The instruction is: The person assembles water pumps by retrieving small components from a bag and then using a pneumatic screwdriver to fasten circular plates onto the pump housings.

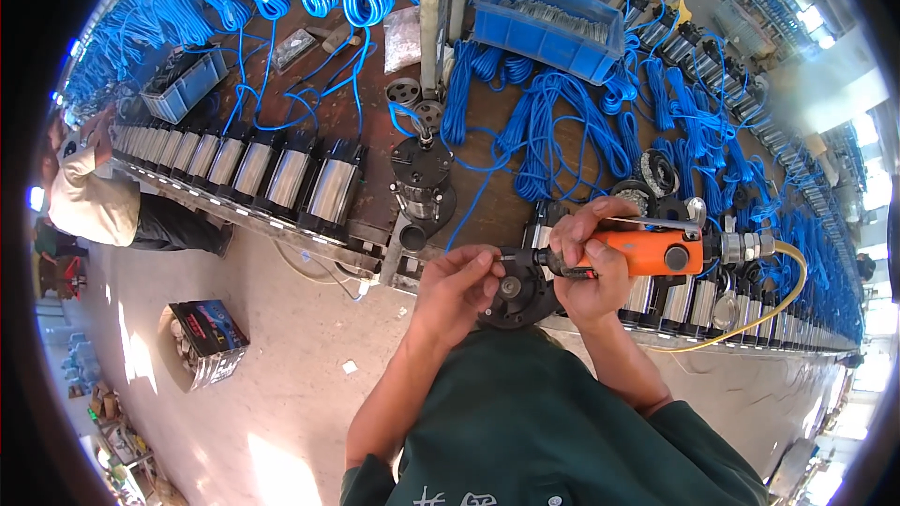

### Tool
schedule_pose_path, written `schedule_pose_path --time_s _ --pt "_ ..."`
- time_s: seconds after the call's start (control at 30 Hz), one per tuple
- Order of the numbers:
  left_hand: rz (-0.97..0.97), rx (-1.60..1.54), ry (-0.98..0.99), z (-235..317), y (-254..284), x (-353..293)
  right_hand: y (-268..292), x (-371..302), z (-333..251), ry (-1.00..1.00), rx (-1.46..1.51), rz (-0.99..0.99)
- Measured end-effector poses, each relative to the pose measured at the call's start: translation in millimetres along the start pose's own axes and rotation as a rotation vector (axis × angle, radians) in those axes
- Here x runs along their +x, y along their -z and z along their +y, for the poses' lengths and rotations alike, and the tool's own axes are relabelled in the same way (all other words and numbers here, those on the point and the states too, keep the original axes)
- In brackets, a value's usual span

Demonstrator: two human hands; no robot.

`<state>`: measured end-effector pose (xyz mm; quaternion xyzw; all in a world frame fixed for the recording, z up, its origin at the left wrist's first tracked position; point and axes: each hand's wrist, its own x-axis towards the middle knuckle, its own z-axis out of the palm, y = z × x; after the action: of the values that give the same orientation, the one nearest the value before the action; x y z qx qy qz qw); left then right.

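My right hand (592,267) is wrapped round an orange air screwdriver (656,253) lying almost level, its bit end pointing left. A yellow hose (797,286) runs from its metal fitting. At the bit end, my left hand (455,292) pinches with thumb and forefinger; whatever is between the fingertips is too small to name. Just below the fingertips and the bit sits a round black pump end (512,289) with a bolt at its middle, close against my body. Beyond my hands, a black and steel pump motor (422,173) stands upright on the bench.
Silver motor cylinders (253,173) line the bench edge on both sides. Coiled blue cables (572,117) cover much of the bench. A blue crate (548,28) holds metal parts. A carton (202,342) stands on the floor; another person (98,192) is at the far left.
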<state>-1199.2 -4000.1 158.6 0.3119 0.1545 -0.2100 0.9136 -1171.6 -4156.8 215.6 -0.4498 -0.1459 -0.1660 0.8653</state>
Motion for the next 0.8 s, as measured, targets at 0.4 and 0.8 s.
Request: schedule_pose_path --time_s 0.4,0.8 --pt "-0.19 -0.064 0.122 6 18 13 1 3 3 0.034 0.01 -0.093" --pt "-0.125 1.152 -0.338 3 32 52 19 -4 33 -0.256 -0.257 -0.009"
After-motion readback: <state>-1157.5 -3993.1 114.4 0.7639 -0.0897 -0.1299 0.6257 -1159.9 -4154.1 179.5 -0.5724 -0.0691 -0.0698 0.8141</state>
